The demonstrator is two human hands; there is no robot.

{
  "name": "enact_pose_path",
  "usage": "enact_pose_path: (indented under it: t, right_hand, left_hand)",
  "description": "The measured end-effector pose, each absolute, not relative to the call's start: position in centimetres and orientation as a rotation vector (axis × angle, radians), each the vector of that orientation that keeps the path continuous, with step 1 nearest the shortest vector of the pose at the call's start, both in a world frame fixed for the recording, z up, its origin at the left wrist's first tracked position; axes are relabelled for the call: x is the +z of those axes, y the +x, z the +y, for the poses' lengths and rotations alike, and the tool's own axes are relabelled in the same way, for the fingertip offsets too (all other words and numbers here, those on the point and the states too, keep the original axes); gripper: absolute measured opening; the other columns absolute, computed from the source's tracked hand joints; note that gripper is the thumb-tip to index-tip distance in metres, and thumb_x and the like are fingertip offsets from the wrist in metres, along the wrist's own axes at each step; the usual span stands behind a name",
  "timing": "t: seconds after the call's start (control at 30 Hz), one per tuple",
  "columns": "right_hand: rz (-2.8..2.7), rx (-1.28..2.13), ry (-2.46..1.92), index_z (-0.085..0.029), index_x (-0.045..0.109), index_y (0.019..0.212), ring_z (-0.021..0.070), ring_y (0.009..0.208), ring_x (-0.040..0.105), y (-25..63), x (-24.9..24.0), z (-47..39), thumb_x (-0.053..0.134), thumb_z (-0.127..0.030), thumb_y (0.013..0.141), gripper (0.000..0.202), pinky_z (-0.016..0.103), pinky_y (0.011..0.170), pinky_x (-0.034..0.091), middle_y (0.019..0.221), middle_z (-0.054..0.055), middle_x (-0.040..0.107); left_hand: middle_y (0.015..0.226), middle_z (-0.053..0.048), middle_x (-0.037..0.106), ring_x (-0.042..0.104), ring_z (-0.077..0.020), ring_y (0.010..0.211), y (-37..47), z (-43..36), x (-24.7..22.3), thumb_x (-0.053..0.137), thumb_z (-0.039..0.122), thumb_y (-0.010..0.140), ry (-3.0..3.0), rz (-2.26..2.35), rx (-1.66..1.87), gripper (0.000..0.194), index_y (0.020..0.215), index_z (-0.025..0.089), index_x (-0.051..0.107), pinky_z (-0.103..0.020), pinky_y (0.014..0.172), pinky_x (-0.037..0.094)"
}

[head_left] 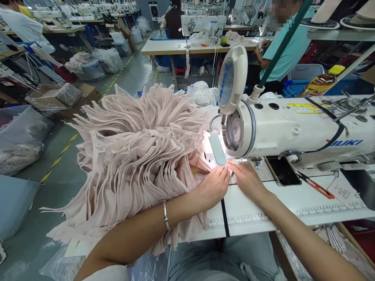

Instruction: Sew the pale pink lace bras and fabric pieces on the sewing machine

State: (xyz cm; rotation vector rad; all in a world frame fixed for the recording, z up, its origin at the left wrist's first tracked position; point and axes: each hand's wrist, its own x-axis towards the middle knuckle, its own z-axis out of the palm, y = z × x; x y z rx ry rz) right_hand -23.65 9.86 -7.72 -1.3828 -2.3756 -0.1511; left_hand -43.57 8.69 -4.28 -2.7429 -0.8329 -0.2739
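Observation:
A large pile of pale pink fabric pieces point(140, 156) covers the left of the white sewing table point(254, 210). My left hand point(215, 185) has its fingers pressed together on pink fabric under the lit head of the white sewing machine point(293, 125). Beside it, my right hand point(246, 177) holds its fingertips at the same bit of fabric, close to the needle area. The fingertips nearly meet. A grey-green oval cover point(217, 149) hangs just above them and hides part of the fabric.
Right of my hands lie a black phone point(283, 171), orange-handled scissors point(318, 186) and a paper tag point(341, 191). A bottle with a yellow cap point(320, 82) stands behind the machine. A person in a turquoise shirt point(288, 50) sits beyond; plastic bins point(90, 70) line the left floor.

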Motion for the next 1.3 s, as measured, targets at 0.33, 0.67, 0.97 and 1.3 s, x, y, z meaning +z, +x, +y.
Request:
enact_pose_path:
  t: [0.33,0.67,0.97,1.3]
  right_hand:
    - [-2.383,-0.107,-1.47,-0.023,0.069,0.124,0.0229,0.078,0.064,-24.0,-7.4,10.3,0.039,-0.003,0.086,0.052,0.036,0.075,0.047,0.089,0.007,0.072]
    - [-2.403,0.079,-1.621,-0.023,0.07,0.119,0.0224,0.076,0.06,-24.5,-6.3,10.3,0.037,-0.004,0.086,0.05,0.036,0.079,0.044,0.083,0.006,0.068]
    - [-2.422,0.246,-1.774,-0.023,0.069,0.116,0.0248,0.088,0.06,-25.3,-4.7,10.1,0.034,-0.007,0.091,0.046,0.041,0.091,0.042,0.093,0.009,0.069]
    - [-2.291,0.16,-1.64,-0.022,0.073,0.115,0.0262,0.097,0.066,-24.8,-6.0,10.4,0.036,-0.001,0.084,0.052,0.043,0.094,0.05,0.104,0.011,0.074]
  left_hand:
    - [0.131,-0.02,0.065,0.063,-0.0252,0.122,-43.6,9.0,-4.3,0.028,0.003,0.101,-2.724,-0.877,-0.185,0.042,0.134,0.001,0.053,-0.039,0.103,0.049]
    - [0.128,-0.02,0.065,0.065,-0.0237,0.116,-43.4,9.3,-4.1,0.029,0.002,0.101,-2.755,-0.936,-0.157,0.04,0.131,0.002,0.054,-0.037,0.099,0.051]
    - [0.127,-0.02,0.065,0.065,-0.0231,0.113,-43.6,9.5,-4.4,0.025,0.003,0.101,-2.726,-0.93,-0.177,0.041,0.131,0.001,0.054,-0.036,0.098,0.05]
    - [0.113,-0.015,0.067,0.064,-0.0218,0.102,-44.3,9.3,-3.7,0.03,0.002,0.099,-2.69,-0.922,-0.198,0.033,0.118,0.007,0.057,-0.036,0.094,0.047]
